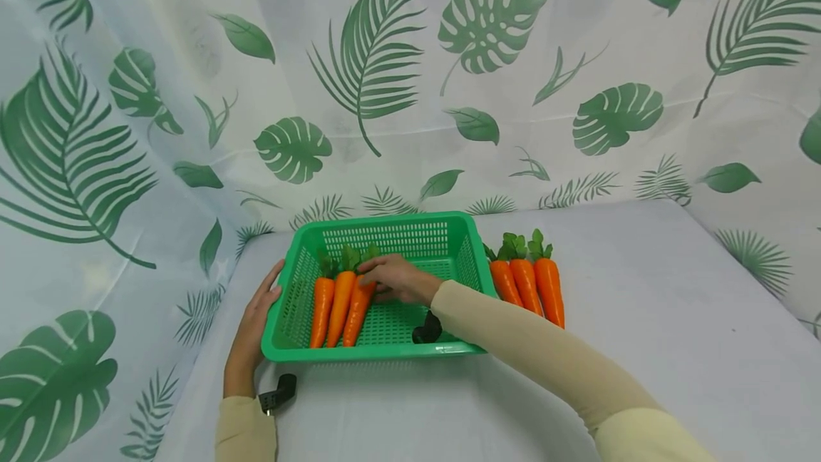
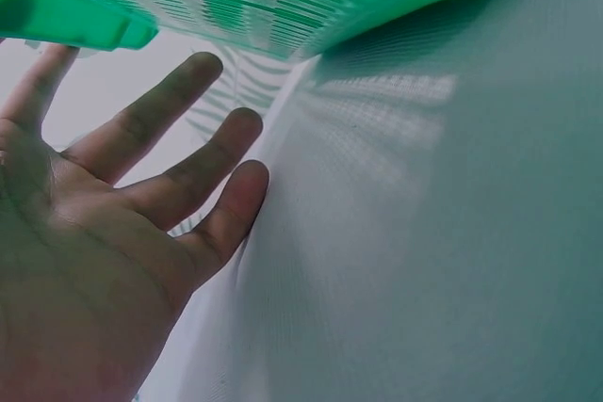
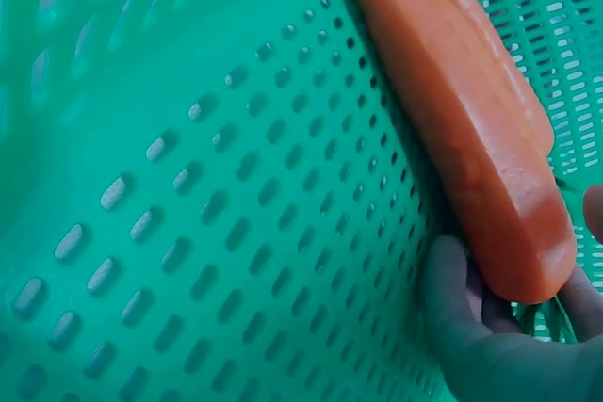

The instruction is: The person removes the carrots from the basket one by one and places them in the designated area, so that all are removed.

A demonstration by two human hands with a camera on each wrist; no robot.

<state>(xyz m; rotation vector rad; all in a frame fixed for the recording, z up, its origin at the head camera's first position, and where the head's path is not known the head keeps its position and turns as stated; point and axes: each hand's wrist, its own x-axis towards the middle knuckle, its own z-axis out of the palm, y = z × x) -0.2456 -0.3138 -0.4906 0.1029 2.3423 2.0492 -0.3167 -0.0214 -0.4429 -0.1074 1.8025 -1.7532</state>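
In the head view a green plastic basket (image 1: 378, 353) holds three orange carrots with leafy green tops, side by side in its left part. My right hand (image 1: 400, 278) reaches into it and grips the rightmost carrot (image 1: 359, 311) near its leafy end. In the right wrist view fingers (image 3: 450, 294) lie around the thick end of this carrot (image 3: 471, 148), just above the perforated floor. My left hand (image 1: 255, 323) rests against the basket's left side, its fingers at the rim. The left wrist view shows the left hand's fingers (image 2: 212, 162) spread and fairly straight.
Three more carrots (image 1: 524, 284) with green leaves lie on the white-covered table (image 1: 641, 348), right beside the basket. Behind and to the left hangs a white curtain (image 1: 410, 91) printed with green leaves. A black device (image 1: 279, 392) is on each wrist.
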